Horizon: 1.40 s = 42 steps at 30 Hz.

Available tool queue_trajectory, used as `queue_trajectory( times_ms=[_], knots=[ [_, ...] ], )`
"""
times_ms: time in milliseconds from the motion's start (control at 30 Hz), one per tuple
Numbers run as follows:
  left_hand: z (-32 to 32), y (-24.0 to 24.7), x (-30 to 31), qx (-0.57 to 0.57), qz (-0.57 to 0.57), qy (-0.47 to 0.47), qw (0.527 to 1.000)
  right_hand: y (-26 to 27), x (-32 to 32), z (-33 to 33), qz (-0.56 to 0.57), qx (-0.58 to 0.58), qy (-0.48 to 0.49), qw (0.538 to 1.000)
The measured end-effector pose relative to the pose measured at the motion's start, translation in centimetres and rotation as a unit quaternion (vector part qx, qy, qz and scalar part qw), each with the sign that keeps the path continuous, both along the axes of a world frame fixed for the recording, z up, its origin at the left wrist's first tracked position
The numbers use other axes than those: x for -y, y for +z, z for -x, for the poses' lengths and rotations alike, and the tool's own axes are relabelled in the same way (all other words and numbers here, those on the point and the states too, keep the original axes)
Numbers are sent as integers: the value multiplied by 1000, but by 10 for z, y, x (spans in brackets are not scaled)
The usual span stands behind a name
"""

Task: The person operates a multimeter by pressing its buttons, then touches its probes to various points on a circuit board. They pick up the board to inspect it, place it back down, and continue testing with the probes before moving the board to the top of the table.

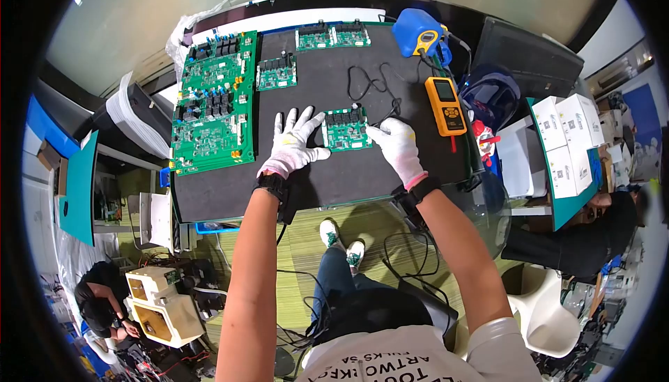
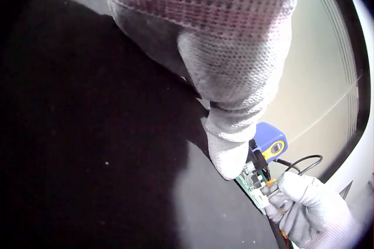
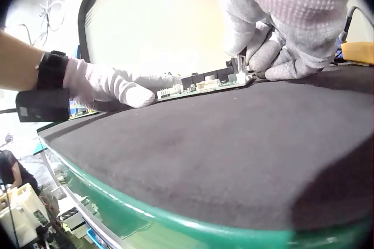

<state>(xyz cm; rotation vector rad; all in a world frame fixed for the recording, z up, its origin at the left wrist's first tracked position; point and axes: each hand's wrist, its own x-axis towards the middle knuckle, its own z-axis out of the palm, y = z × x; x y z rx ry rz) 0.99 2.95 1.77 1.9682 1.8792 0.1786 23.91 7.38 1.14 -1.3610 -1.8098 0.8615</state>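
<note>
We note the dark mat (image 1: 313, 190) bare nearest us; at centre, the small green board (image 1: 347, 130) lies flat between our left hand (image 1: 294, 146), fingers wide, and right hand (image 1: 398, 146), fingers narrow, pinching a slender item (image 2: 272, 192). A tug from the black cable (image 1: 396, 108) could skew the board; large green boards (image 1: 212, 72) limit leftward movement, the orange meter (image 1: 453, 123) rightward.

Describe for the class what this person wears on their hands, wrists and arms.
The left hand and right hand wear white knitted gloves with pinkish cuffs. Each wrist has a black strap and black box; a dark cable leaves the left box. The forearms are uncovered; a short white sleeve covers the right upper arm.
</note>
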Motion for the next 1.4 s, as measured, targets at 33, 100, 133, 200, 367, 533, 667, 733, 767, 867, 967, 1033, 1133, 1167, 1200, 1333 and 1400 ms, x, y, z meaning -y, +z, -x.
queue_trajectory(
  times_ms=[33, 100, 133, 200, 367, 533, 667, 733, 767, 867, 967, 1033, 1133, 1167, 1200, 1333, 1400],
  knots=[
    [1, -1, 0, 5, -6, 0, 1000, 0, 1, 0, 15, 4, -6, 1000],
    [-1, -1, 1, 11, -10, 0, 1000, -1, 1, -1, 12, 2, -7, 1000],
    [-2, 1, 1, 9, -5, 2, 1000, -5, 1, -1, 8, -1, -10, 1000],
    [-2, 2, -1, 5, 0, 6, 1000, -6, -1, -1, 3, -4, -12, 1000],
    [-1, 1, 0, 8, -1, 5, 1000, -2, 2, 0, -8, -3, -6, 1000],
    [1, -5, -1, 3, -24, 4, 1000, -4, -1, -1, -24, 7, 9, 1000],
    [0, -4, -1, 2, -17, 7, 1000, 2, -1, -1, 7, 29, 4, 1000],
    [0, -4, -1, 1, -18, 7, 1000, 3, 0, -1, 6, 33, 3, 999],
    [0, -4, -1, 2, -17, 7, 1000, 4, 0, -1, 3, 37, 3, 999],
    [0, -3, -1, 8, -15, 8, 1000, 7, 1, 0, 14, 43, 1, 999],
    [-1, -4, -1, -1, -15, 6, 1000, 10, 3, 2, 13, 55, -11, 998],
    [0, -5, -1, 1, -20, 7, 1000, 8, 3, 1, 5, 62, -6, 998],
    [1, -7, -2, 2, -23, 4, 1000, 3, 0, 1, -14, 67, 6, 998],
    [1, -7, -1, 3, -25, 3, 1000, 3, 1, 1, -24, 66, 10, 998],
    [1, -7, -1, 4, -25, 3, 1000, 2, 1, 1, -23, 66, 10, 997],
    [1, -7, -1, 5, -25, 3, 1000, 4, 2, 1, -9, 70, 11, 997],
    [1, -7, -1, 7, -25, 3, 1000, 4, 2, 1, 3, 73, 9, 997]
  ],
)
